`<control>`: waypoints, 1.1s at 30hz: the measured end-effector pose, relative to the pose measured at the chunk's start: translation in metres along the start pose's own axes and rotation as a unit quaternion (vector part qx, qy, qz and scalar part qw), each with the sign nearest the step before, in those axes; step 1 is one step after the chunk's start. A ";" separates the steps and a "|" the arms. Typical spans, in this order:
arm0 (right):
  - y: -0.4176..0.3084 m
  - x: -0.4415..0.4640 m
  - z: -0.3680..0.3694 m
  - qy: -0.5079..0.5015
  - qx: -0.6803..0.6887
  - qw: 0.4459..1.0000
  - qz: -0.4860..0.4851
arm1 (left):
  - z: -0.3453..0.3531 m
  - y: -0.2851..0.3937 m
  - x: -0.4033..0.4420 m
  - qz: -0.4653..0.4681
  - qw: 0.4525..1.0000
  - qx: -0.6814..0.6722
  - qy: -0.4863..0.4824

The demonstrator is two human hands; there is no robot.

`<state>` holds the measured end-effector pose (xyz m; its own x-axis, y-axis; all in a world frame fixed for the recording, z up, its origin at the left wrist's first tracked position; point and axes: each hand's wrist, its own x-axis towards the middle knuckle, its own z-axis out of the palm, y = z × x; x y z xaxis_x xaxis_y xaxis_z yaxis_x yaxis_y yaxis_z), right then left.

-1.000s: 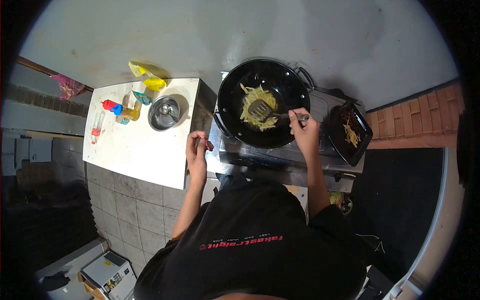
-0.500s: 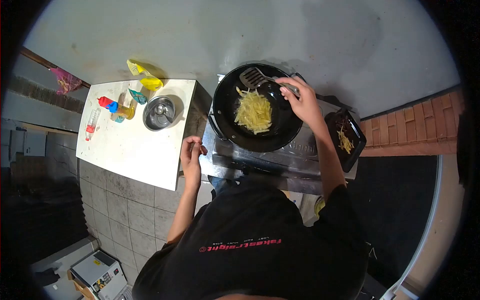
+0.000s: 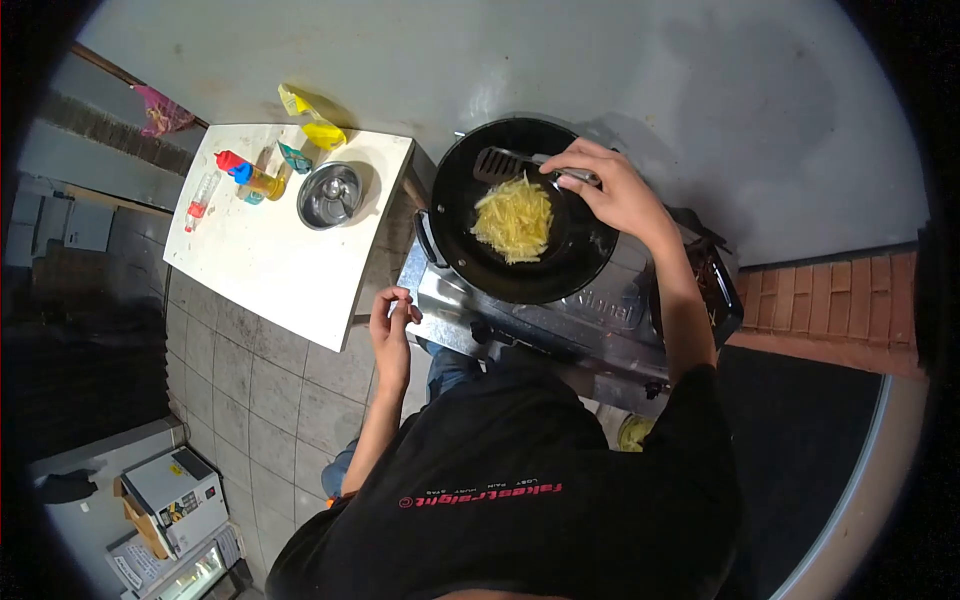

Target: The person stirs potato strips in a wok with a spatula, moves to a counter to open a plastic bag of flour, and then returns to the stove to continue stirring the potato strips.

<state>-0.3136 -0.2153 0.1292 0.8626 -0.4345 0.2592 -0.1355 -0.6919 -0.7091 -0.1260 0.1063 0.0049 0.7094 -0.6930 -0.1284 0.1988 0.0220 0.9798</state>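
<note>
A black wok [image 3: 580, 245] stands on the steel stove, with a heap of pale yellow strips [image 3: 513, 220] in its middle. My right hand [image 3: 605, 188] is closed round the handle of a slotted spatula [image 3: 497, 164], whose head lies over the far left part of the wok, just beyond the strips. Left of the stove's front, my left hand [image 3: 392, 318] hovers with its fingers curled in a loose pinch. Whether anything small is between those fingertips cannot be made out. It touches neither the wok nor the white table.
A white table [image 3: 270, 275] at the left bears a steel bowl [image 3: 330, 195], a yellow bag [image 3: 322, 132], a red-capped bottle [image 3: 200, 202] and a blue-capped bottle [image 3: 262, 183]. Beyond my right forearm lies a black tray [image 3: 727, 300]. A grey wall [image 3: 560, 60] rises behind the stove.
The spatula has moved from on top of the strips to the wok's far left side, and its head now sits lower than half a second ago. The view has turned slightly.
</note>
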 end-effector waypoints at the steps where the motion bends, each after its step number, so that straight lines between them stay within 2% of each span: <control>1: -0.002 0.000 -0.004 0.036 -0.015 0.999 -0.005 | 0.003 0.000 0.000 -0.002 1.000 -0.003 0.001; 4: -0.005 0.002 -0.016 0.083 -0.062 0.994 0.039 | 0.013 0.007 0.002 0.004 1.000 0.009 -0.020; 10: 0.019 -0.009 -0.010 0.176 0.020 0.976 0.126 | 0.019 0.010 0.006 0.015 0.999 0.011 -0.032; 12: 0.024 -0.016 -0.010 0.196 0.082 0.956 0.202 | 0.020 0.007 0.006 0.013 0.999 0.011 -0.033; 16: 0.051 -0.036 0.008 0.234 0.177 0.932 0.211 | 0.021 0.009 0.006 0.013 0.999 0.018 -0.037; 18: 0.061 -0.046 0.025 0.238 0.294 0.902 0.209 | 0.025 0.010 0.009 0.018 0.999 0.011 -0.034; 20: 0.061 -0.057 0.040 0.219 0.303 0.899 0.230 | 0.024 0.011 0.007 0.018 0.999 0.003 -0.043; 23: 0.059 -0.072 0.056 0.209 0.309 0.892 0.255 | 0.023 0.012 0.007 0.018 0.999 0.015 -0.037; 26: 0.047 -0.082 0.053 0.205 0.270 0.908 0.245 | 0.018 0.006 0.006 0.011 0.999 0.009 -0.040; 29: 0.025 -0.077 0.033 0.233 0.154 0.935 0.219 | 0.016 0.009 0.009 0.018 0.999 0.017 -0.041; 33: 0.013 -0.060 0.009 0.220 0.078 0.956 0.180 | 0.011 0.014 0.018 0.024 0.999 0.020 -0.024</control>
<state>-0.3629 -0.1925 0.0987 0.4802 -0.8524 0.2069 -0.2800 -0.3725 -0.8848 -0.1180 0.0865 0.0184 0.6846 -0.7251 -0.0747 0.1371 0.0274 0.9902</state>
